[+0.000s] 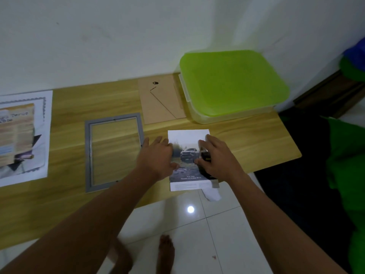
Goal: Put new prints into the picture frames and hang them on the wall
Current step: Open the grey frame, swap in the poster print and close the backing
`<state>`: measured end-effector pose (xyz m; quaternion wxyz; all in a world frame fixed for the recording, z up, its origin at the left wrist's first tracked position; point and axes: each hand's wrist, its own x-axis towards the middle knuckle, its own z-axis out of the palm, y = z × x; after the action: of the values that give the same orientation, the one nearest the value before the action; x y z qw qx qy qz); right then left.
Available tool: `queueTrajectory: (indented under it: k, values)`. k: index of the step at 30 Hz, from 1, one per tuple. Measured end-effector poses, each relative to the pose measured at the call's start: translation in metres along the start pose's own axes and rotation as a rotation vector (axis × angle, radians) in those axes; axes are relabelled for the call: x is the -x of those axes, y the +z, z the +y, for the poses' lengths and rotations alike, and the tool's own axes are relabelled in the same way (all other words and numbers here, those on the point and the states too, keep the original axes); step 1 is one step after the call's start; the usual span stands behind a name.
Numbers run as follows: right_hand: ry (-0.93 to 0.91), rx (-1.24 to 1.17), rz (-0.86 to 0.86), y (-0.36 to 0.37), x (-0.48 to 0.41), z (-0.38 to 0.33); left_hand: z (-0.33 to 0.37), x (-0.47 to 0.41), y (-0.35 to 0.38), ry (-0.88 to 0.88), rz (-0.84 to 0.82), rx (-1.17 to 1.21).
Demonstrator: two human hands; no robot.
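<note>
Pressing our left hand (158, 155) flat on the rectangular paper car print (187, 139), we arch the right hand (217, 161) over its right edge; pinching or not, we cannot tell. A hollow grey frame (114, 151) lies left of both hands.

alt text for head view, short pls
A car print lies at the table's near edge; the left hand presses it flat, the right hand grips a small dark object over it. An empty gray frame lies left, a brown backing board behind.
</note>
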<state>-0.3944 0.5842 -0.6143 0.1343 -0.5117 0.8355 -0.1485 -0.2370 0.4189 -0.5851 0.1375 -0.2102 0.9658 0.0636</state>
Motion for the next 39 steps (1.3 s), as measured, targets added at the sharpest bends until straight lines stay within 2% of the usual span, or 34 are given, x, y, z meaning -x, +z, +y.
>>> queueTrajectory:
  k: [5, 9, 28, 34, 39]
  values:
    - [0.075, 0.031, -0.107, 0.001, -0.006, 0.0, -0.002, 0.0, 0.001, 0.039, 0.008, -0.025]
    - [0.077, 0.022, -0.066, 0.0, -0.007, -0.001, -0.009, 0.001, 0.004, 0.041, 0.004, -0.022]
    - [0.125, -0.001, -0.141, -0.018, -0.005, -0.015, -0.012, 0.001, 0.002, 0.083, 0.064, 0.039]
    - [0.135, 0.015, -0.138, -0.034, -0.017, -0.049, -0.025, 0.015, -0.015, -0.012, 0.136, 0.124]
    - [0.059, 0.045, -0.167, -0.037, -0.05, -0.112, -0.078, 0.052, -0.04, -0.175, 0.209, 0.232]
